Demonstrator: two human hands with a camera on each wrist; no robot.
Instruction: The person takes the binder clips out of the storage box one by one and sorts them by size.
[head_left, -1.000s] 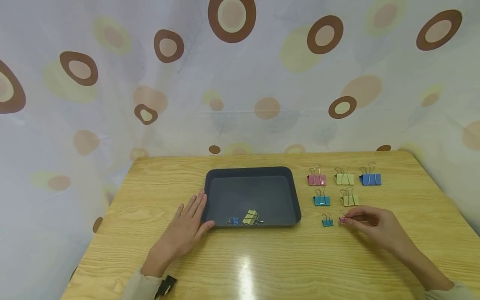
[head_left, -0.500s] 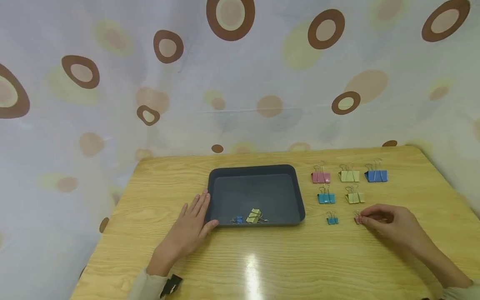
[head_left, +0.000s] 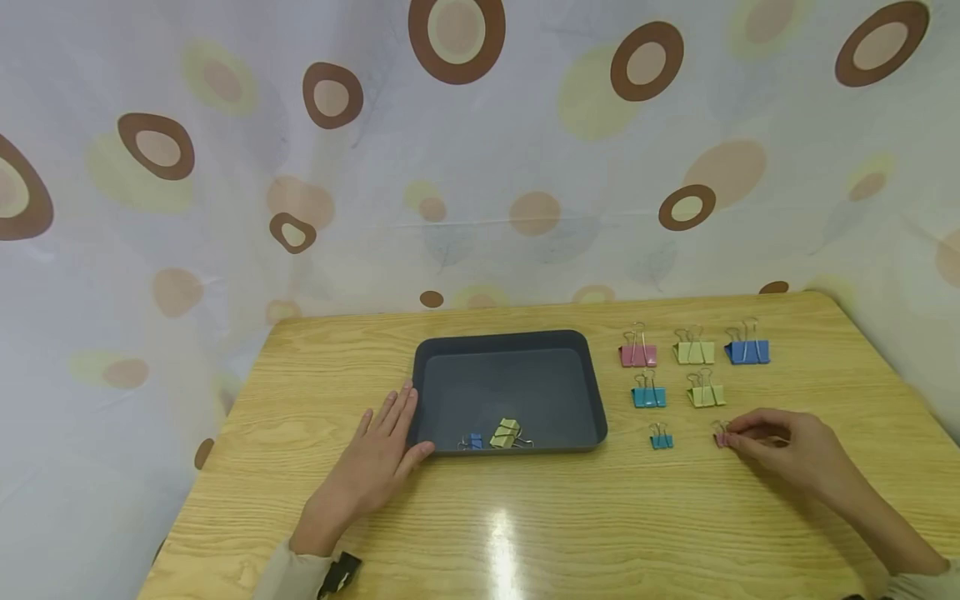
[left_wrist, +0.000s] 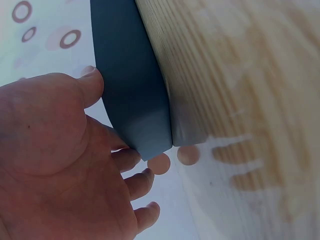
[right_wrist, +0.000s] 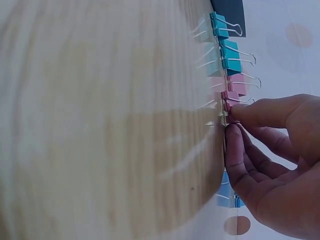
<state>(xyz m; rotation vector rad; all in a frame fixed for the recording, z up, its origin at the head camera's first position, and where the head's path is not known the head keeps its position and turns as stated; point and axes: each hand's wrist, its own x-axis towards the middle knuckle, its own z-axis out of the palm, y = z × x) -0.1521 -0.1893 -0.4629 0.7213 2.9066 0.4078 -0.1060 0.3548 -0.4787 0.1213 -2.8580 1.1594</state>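
Pinching the small pink clip point(head_left: 720, 440) right of the tray point(head_left: 510, 383), the right hand point(head_left: 793, 447) is near a small teal clip point(head_left: 662, 442); the left hand point(head_left: 366, 469) rests, fingers extended, against the tray's left side. Inside its front wall lie a small blue clip point(head_left: 476, 442) and a yellow clip point(head_left: 506, 432). Farther, right of it, stand a mid-size teal clip point(head_left: 649, 397) and mid-size yellow clip point(head_left: 707, 396), then a large pink clip point(head_left: 638, 357), large yellow clip point(head_left: 694, 353) and large blue clip point(head_left: 748, 352). I'd judge six set out, one in hand, two left: nine clips, one tray.
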